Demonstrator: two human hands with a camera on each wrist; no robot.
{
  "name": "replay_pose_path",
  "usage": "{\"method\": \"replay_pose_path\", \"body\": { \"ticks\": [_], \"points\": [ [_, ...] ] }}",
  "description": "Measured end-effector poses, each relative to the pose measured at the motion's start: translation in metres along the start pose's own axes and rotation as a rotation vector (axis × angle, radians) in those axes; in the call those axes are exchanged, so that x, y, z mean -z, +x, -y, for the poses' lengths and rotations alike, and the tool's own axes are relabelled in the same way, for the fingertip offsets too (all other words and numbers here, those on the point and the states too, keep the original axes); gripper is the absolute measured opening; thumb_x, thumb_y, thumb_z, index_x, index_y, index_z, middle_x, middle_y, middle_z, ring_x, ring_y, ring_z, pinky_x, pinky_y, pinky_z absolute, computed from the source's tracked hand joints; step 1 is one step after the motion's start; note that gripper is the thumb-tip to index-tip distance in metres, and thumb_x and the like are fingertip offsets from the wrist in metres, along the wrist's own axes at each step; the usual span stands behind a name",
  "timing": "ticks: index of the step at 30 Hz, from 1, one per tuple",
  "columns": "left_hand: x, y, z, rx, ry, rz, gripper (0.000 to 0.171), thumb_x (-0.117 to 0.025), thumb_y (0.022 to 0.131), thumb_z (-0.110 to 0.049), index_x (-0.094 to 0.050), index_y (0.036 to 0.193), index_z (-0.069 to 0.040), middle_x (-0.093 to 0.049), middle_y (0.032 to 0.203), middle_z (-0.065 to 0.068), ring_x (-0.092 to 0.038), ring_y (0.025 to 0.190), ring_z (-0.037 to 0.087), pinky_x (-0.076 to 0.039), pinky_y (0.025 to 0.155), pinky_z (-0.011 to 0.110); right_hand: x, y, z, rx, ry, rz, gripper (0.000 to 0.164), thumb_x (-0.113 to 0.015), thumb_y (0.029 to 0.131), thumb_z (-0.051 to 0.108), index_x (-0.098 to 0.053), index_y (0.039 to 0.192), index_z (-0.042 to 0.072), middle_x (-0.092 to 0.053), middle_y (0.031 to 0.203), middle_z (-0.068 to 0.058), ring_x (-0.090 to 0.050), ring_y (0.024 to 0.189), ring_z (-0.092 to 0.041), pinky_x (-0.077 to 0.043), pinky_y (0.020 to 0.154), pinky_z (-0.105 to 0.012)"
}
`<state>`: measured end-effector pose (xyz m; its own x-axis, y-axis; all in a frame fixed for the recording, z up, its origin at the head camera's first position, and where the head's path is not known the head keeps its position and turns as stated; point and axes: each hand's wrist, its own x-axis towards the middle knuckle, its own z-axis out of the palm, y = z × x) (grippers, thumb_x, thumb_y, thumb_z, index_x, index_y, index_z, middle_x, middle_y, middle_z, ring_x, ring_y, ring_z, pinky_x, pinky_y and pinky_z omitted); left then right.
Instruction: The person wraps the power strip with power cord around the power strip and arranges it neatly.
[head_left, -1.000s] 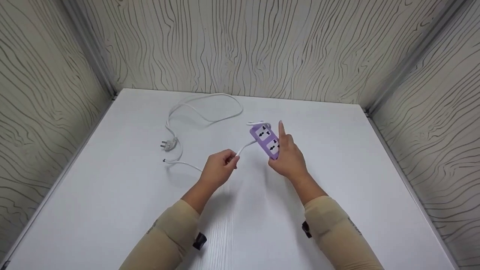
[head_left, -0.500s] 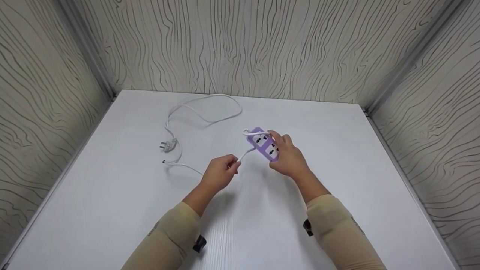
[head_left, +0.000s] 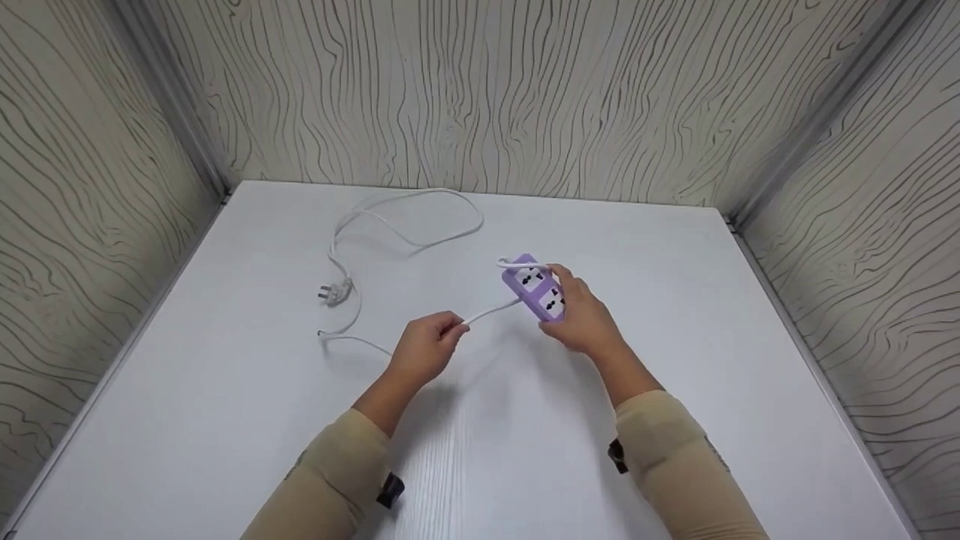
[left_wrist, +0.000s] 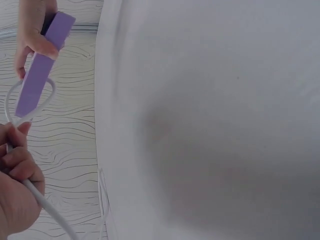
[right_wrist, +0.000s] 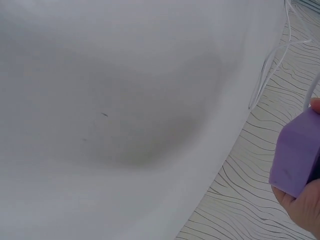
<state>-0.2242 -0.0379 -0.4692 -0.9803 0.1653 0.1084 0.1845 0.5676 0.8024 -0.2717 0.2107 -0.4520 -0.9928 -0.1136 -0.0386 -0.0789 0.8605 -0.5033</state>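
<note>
My right hand (head_left: 589,319) grips a purple power strip (head_left: 534,289) with white socket faces, tilted above the table. A stretch of white cord (head_left: 517,265) crosses its far end, running to my right fingertips. With thumb and fingers, my left hand (head_left: 424,349) pinches the cord (head_left: 491,309) left of the strip, and that span is nearly straight. In the left wrist view the cord loops around the strip's end (left_wrist: 42,65), close to the left fingertips. The right wrist view shows the purple casing (right_wrist: 295,150) in the right hand (right_wrist: 305,210), partly cut off.
The remaining cord (head_left: 450,241) lies in a loose loop at the back left of the white table (head_left: 675,360). Its white plug (head_left: 335,292) is at the left, with a cord bend (head_left: 321,333) in front. Wood-patterned panels (head_left: 480,97) enclose the table.
My right index finger, raised at first, has come down onto the cord and strip. My left hand has drawn the cord leftward, lengthening the span to the strip. The plug stays nearly in place.
</note>
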Motion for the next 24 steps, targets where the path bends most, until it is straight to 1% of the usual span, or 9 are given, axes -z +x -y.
{"method": "replay_pose_path", "body": {
  "ticks": [2, 5, 12, 16, 20, 22, 24],
  "points": [
    [0.0026, -0.001, 0.0012, 0.006, 0.003, -0.009, 0.011, -0.058, 0.09, -0.022, -0.066, 0.086, -0.014, -0.053, 0.066, -0.004, -0.047, 0.061, 0.013, -0.042, 0.057, 0.027, 0.0004, 0.0003, -0.0006, -0.002, -0.001, -0.003, 0.091, -0.073, 0.073, 0.029, -0.013, 0.141, 0.034, -0.043, 0.127, -0.013, -0.049, 0.105, -0.032, -0.041, 0.087, -0.05],
    [0.005, -0.0031, 0.0028, 0.026, 0.007, -0.003, 0.011, -0.058, 0.09, -0.023, -0.066, 0.087, -0.015, -0.053, 0.066, -0.004, -0.047, 0.061, 0.013, -0.042, 0.056, 0.027, 0.0007, -0.0001, -0.0015, -0.012, -0.006, -0.004, 0.093, -0.072, 0.074, 0.031, -0.009, 0.142, 0.037, -0.042, 0.129, -0.013, -0.049, 0.105, -0.032, -0.04, 0.087, -0.051],
    [0.0042, -0.0044, 0.0084, -0.011, 0.029, -0.01, 0.013, -0.058, 0.09, -0.023, -0.066, 0.088, -0.012, -0.053, 0.065, -0.005, -0.045, 0.059, 0.011, -0.04, 0.055, 0.026, 0.0006, -0.0023, 0.0001, -0.018, -0.018, -0.022, 0.099, -0.071, 0.074, 0.033, -0.001, 0.143, 0.041, -0.042, 0.128, -0.016, -0.05, 0.102, -0.035, -0.041, 0.085, -0.05],
    [0.0033, -0.0041, 0.0074, -0.01, 0.015, 0.013, 0.014, -0.058, 0.09, -0.023, -0.066, 0.09, -0.012, -0.054, 0.067, -0.005, -0.046, 0.061, 0.012, -0.041, 0.056, 0.027, 0.0003, -0.003, -0.0001, -0.002, -0.031, -0.046, 0.103, -0.072, 0.074, 0.032, 0.004, 0.143, 0.042, -0.042, 0.129, -0.017, -0.05, 0.104, -0.036, -0.041, 0.087, -0.051],
    [0.0041, -0.0044, 0.0068, 0.009, -0.008, 0.036, 0.014, -0.058, 0.09, -0.024, -0.067, 0.091, -0.013, -0.053, 0.068, -0.005, -0.047, 0.063, 0.012, -0.041, 0.058, 0.028, 0.0003, -0.0034, -0.0006, 0.014, -0.034, -0.065, 0.102, -0.072, 0.074, 0.031, 0.003, 0.144, 0.041, -0.041, 0.128, -0.017, -0.05, 0.104, -0.036, -0.041, 0.088, -0.052],
    [0.0052, -0.0045, 0.0068, 0.01, -0.032, 0.049, 0.013, -0.058, 0.09, -0.024, -0.066, 0.091, -0.014, -0.052, 0.068, -0.004, -0.046, 0.063, 0.013, -0.041, 0.057, 0.028, 0.0004, -0.0032, -0.001, 0.028, -0.043, -0.068, 0.102, -0.072, 0.075, 0.031, 0.003, 0.144, 0.04, -0.042, 0.127, -0.017, -0.051, 0.103, -0.036, -0.041, 0.087, -0.052],
    [0.0062, -0.0046, 0.0068, 0.021, -0.071, 0.069, 0.015, -0.058, 0.09, -0.024, -0.066, 0.091, -0.012, -0.052, 0.067, -0.003, -0.046, 0.063, 0.013, -0.04, 0.057, 0.027, 0.0007, -0.0031, -0.0013, 0.036, -0.059, -0.073, 0.101, -0.072, 0.075, 0.031, 0.002, 0.144, 0.041, -0.042, 0.125, -0.017, -0.052, 0.1, -0.035, -0.043, 0.085, -0.051]
  ]
}}
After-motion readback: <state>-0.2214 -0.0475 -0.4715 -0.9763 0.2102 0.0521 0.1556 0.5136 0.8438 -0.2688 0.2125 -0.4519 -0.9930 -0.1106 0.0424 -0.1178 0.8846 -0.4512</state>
